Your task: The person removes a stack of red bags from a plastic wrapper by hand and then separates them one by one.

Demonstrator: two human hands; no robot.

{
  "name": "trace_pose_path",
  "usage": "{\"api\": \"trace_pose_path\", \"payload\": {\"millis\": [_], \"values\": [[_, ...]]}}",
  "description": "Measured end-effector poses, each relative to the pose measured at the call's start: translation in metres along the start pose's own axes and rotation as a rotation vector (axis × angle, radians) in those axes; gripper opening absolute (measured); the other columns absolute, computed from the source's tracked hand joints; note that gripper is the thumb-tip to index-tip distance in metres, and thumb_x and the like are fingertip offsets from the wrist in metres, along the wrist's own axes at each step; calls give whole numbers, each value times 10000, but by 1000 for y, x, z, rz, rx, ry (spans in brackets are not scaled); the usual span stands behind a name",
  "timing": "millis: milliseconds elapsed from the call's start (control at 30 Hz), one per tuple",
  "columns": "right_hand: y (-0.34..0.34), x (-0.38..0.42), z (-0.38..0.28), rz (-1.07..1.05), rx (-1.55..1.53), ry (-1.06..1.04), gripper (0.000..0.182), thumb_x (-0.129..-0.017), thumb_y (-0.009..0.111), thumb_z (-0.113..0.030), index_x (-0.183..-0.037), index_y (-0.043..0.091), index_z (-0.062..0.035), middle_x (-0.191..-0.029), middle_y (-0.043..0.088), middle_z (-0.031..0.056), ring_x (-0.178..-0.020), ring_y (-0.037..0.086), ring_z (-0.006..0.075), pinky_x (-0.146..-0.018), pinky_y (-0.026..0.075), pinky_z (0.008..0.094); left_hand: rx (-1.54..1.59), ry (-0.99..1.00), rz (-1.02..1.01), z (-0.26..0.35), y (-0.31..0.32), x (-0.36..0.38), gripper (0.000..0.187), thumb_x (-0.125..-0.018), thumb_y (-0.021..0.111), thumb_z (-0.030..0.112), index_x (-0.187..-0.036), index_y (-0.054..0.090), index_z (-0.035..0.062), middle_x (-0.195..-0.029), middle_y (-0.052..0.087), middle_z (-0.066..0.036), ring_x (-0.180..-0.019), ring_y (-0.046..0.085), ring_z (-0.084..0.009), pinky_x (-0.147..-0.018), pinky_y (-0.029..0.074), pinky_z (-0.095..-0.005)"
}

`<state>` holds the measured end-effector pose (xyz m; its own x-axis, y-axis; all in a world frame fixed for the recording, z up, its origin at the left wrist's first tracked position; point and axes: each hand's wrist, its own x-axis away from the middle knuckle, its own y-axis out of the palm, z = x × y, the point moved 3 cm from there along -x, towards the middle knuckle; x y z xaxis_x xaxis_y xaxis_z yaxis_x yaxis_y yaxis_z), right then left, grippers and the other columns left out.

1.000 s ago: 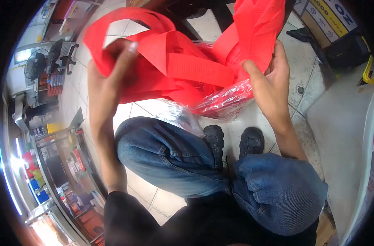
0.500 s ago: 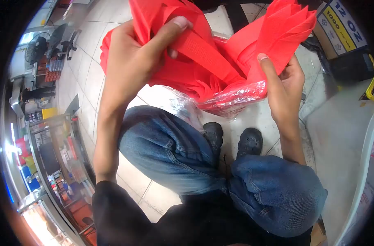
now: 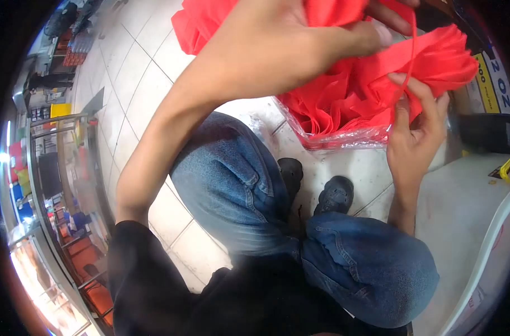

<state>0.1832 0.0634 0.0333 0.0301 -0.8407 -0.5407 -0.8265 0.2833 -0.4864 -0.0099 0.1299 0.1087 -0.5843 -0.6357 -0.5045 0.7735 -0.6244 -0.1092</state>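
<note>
Red fabric (image 3: 344, 106) lies bunched in folds inside clear plastic wrap (image 3: 344, 138) at the upper middle, above my shoes. My left hand (image 3: 305, 45) reaches across the top of it, closed on a gathered part of the red fabric, with the thumb pointing right. On the right side, my right hand (image 3: 417, 120) pinches a thin red strip (image 3: 412, 56) between thumb and fingers. This strip runs up towards the fingers of my left hand. A fanned bundle of red fabric ends spreads out above my right hand.
Tiled floor (image 3: 137, 73) spreads below. A printed box (image 3: 492, 84) stands at the upper right, above a pale surface with a raised edge (image 3: 492, 241). Metal-framed shelving (image 3: 59, 196) with mixed goods stands at the left. My bent knees are below my hands.
My left hand has moved right across the red fabric, towards my right hand. My right hand has shifted right and slightly down, and a thin strip now shows between the hands.
</note>
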Motion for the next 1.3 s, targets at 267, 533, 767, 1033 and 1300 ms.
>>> {"api": "trace_pose_path", "payload": {"millis": [267, 533, 767, 1033, 1300], "values": [[2, -2, -19, -141, -246, -2, 217, -925, 641, -22, -1130, 634, 49, -1039, 588, 94, -1020, 558, 164, -918, 405, 255, -241, -204, 23, 54, 29, -7, 426, -941, 621, 96, -1320, 494, -51, -1251, 593, -162, -1191, 578, -229, -1022, 475, -354], [-7, 2, 17, 44, -386, 376, 82, -973, 594, -82, -965, 597, 0, -894, 568, 0, -820, 501, 60, -713, 407, 214, -239, -365, 291, 67, 27, 1, 341, -952, 551, 72, -1271, 530, -48, -1195, 616, -131, -1114, 602, -198, -950, 496, -332], [-7, 21, 29, 169, -569, 389, 180, -1039, 510, -170, -1158, 562, -45, -1065, 612, 25, -961, 544, 72, -875, 428, 232, -772, -699, 550, 80, -16, 44, 433, -874, 683, 261, -1225, 629, 14, -922, 683, -95, -699, 665, -116, -631, 514, -201], [8, 22, 20, 59, -659, 366, 143, -977, 619, -110, -1040, 561, 5, -924, 552, 13, -858, 488, 80, -783, 406, 217, -490, -500, 145, 45, 9, 26, 284, -934, 641, 113, -1180, 626, -29, -1118, 693, -140, -1045, 670, -199, -926, 533, -340], [26, 20, 1, -40, -614, 314, 146, -922, 655, -54, -1009, 574, 31, -870, 583, 54, -857, 536, 105, -798, 442, 250, -752, -599, -63, 11, 34, 13, 498, -806, 825, 327, -1102, 646, -33, -910, 686, -97, -838, 657, -133, -753, 526, -292]]}}
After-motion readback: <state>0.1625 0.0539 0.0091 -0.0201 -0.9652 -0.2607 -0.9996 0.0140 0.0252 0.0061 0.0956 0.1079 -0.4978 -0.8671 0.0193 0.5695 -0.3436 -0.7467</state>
